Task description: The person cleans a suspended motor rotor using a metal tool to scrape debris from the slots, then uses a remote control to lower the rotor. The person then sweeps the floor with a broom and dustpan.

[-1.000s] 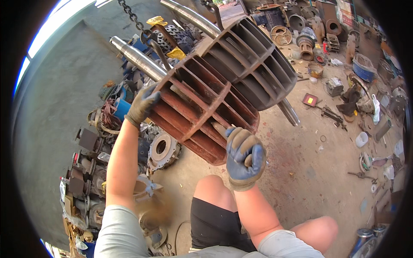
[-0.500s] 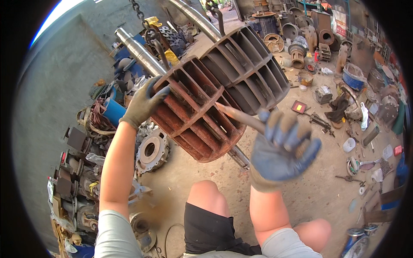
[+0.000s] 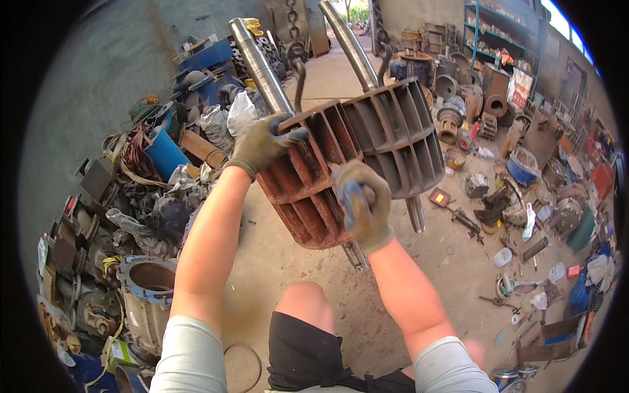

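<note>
Head view: reddish-brown ribbed metal drum (image 3: 300,194) with shiny steel shaft (image 3: 262,71).

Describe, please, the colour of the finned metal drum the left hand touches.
The finned metal drum is reddish-brown, clearest in the head view.

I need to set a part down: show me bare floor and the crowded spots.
Mostly bare: floor between the right forearm and the white tub; a second patch between the left forearm and bent knee, down to the thin dark loop. Crowded: left-wall pile around the blue cylinder, and scattered parts right of the tub.
</note>
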`<state>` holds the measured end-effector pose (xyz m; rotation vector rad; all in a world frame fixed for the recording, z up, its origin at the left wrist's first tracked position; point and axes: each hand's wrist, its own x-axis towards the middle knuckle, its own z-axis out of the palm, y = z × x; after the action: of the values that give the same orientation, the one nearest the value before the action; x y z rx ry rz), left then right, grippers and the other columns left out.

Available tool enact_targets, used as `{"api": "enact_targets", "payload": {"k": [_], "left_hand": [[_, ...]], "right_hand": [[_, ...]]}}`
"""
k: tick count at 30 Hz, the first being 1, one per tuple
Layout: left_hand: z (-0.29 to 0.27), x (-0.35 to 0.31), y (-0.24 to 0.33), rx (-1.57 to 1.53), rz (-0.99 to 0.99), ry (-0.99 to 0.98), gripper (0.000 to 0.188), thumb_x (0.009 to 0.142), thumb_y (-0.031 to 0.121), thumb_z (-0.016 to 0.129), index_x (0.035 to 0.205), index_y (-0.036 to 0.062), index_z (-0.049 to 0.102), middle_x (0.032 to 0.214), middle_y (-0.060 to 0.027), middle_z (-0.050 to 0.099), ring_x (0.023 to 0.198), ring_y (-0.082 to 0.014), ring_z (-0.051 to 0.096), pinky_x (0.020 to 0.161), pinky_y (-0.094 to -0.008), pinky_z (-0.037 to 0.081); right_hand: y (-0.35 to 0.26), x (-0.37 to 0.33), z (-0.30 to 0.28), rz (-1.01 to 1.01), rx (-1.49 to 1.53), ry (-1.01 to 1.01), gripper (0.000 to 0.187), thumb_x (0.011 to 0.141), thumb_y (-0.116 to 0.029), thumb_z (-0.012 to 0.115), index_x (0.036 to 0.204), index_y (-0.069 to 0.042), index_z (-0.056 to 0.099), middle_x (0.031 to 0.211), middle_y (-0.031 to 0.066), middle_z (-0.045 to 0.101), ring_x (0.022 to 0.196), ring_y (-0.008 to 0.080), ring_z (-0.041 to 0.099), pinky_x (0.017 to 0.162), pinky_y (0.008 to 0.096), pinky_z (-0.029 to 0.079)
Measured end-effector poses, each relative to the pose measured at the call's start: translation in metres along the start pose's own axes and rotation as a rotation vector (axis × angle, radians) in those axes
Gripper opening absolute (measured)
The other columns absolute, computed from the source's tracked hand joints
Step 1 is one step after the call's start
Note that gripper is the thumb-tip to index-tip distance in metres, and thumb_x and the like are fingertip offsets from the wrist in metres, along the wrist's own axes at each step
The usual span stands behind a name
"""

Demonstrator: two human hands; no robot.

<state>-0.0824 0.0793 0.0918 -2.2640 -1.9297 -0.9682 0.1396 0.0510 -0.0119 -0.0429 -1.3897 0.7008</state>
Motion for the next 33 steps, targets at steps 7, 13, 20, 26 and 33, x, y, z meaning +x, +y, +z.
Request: {"api": "enact_targets", "payload": {"k": [7, 13, 20, 26, 33], "left_hand": [[0.004, 0.004, -0.008, -0.003, 0.001, -0.009, 0.071, 0.085, 0.070, 0.071, 0.124, 0.0107, 0.071, 0.104, -0.0166, 0.076, 0.098, -0.0317, 0.074, 0.086, -0.0434, 0.055], [0.004, 0.005, -0.005, -0.082, 0.010, -0.037, 0.069, 0.086, 0.069, 0.070, 0.122, 0.0103, 0.071, 0.102, -0.0176, 0.076, 0.096, -0.0333, 0.073, 0.085, -0.0432, 0.055], [0.007, 0.001, -0.006, -0.075, 0.028, 0.012, 0.068, 0.085, 0.070, 0.071, 0.122, 0.0134, 0.073, 0.098, -0.0164, 0.076, 0.095, -0.0340, 0.073, 0.085, -0.0445, 0.055], [0.008, 0.003, -0.009, 0.102, 0.055, 0.078, 0.069, 0.085, 0.068, 0.072, 0.128, 0.0140, 0.070, 0.096, -0.0130, 0.077, 0.091, -0.0289, 0.074, 0.086, -0.0404, 0.056], [0.009, 0.003, -0.017, 0.029, 0.041, 0.036, 0.062, 0.089, 0.063, 0.071, 0.127, 0.0153, 0.071, 0.103, -0.0133, 0.077, 0.096, -0.0288, 0.074, 0.086, -0.0401, 0.055]], "right_hand": [[-0.012, -0.008, 0.011, -0.023, -0.265, -0.189, 0.023, 0.088, -0.018, 0.064, 0.072, -0.003, 0.054, 0.073, 0.0098, 0.053, 0.070, 0.0270, 0.053, 0.067, 0.0383, 0.045], [-0.019, -0.002, 0.005, -0.185, -0.255, -0.328, 0.032, 0.089, -0.025, 0.060, 0.069, -0.003, 0.051, 0.070, 0.0096, 0.050, 0.070, 0.0263, 0.051, 0.086, 0.0441, 0.049], [-0.030, -0.002, -0.013, -0.087, -0.272, -0.372, 0.038, 0.090, -0.032, 0.059, 0.067, -0.004, 0.051, 0.072, 0.0103, 0.051, 0.072, 0.0276, 0.053, 0.090, 0.0443, 0.048], [-0.015, -0.004, -0.013, -0.074, -0.077, -0.206, 0.058, 0.100, -0.051, 0.051, 0.068, -0.004, 0.054, 0.074, 0.0099, 0.054, 0.073, 0.0257, 0.055, 0.092, 0.0430, 0.048], [-0.050, 0.010, -0.021, -0.107, 0.206, 0.073, 0.051, 0.110, -0.043, 0.037, 0.069, -0.014, 0.046, 0.067, 0.0021, 0.043, 0.068, 0.0197, 0.048, 0.091, 0.0443, 0.047]]}}
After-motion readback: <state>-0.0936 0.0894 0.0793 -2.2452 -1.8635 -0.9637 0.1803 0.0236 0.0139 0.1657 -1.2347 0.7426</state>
